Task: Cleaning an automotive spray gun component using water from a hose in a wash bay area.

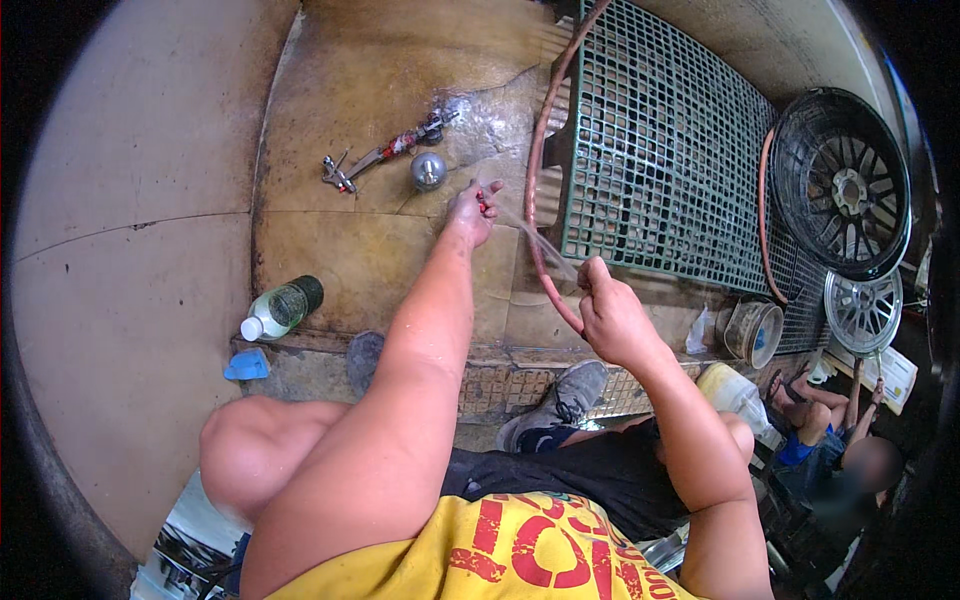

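My left hand [472, 214] is stretched out over the wet brown floor, its fingers closed around a small red part [484, 203] whose kind I cannot make out. My right hand [612, 318] grips a reddish-brown hose [541, 140] near its end. A thin, pale streak of water [540, 240] runs from that hand toward the left one. Just beyond the left hand lie a round silver metal piece [428, 171] and a long red-and-metal tool [395, 147] resembling a spray gun.
Right of the hose stands a green grid platform [665, 150]. A black wheel rim [840, 185], a silver rim [864, 312] and a bucket [755, 332] are farther right. A bottle [284, 307] and blue object [247, 364] lie left. Another person [825, 470] sits lower right.
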Demonstrator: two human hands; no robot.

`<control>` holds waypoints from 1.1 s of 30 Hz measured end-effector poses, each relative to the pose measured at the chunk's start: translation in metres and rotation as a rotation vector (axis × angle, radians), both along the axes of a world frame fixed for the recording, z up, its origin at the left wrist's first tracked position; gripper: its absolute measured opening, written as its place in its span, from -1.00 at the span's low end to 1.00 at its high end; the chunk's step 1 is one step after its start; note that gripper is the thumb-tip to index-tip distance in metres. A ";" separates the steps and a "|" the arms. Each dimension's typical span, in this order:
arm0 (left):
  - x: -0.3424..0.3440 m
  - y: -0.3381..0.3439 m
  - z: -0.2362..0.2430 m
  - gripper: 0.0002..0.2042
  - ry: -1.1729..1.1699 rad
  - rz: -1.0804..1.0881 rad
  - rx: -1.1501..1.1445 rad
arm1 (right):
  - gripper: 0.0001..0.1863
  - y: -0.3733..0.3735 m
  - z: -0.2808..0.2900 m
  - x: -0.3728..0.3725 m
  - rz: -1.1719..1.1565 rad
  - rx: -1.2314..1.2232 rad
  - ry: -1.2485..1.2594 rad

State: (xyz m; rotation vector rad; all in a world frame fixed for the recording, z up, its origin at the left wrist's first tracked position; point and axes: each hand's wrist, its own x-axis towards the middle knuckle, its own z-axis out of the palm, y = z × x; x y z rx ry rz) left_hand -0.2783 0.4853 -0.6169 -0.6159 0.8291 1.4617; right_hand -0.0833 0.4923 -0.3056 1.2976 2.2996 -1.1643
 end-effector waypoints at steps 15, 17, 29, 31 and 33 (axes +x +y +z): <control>-0.004 -0.001 -0.001 -0.79 0.030 -0.068 0.045 | -0.78 0.001 -0.004 0.003 -0.020 0.025 -0.006; -0.005 -0.004 -0.001 -0.80 0.015 -0.063 0.056 | -0.78 0.000 -0.004 0.000 -0.008 0.025 -0.020; -0.002 -0.003 0.005 -0.84 -0.010 0.004 0.142 | -0.79 0.004 -0.001 0.000 -0.014 0.028 -0.027; 0.000 -0.003 0.005 -0.86 0.014 -0.007 0.135 | -0.80 0.004 -0.001 0.001 -0.010 0.024 -0.012; 0.000 -0.004 0.002 -0.85 0.045 -0.020 0.124 | -0.80 0.003 -0.004 0.004 0.006 0.033 0.005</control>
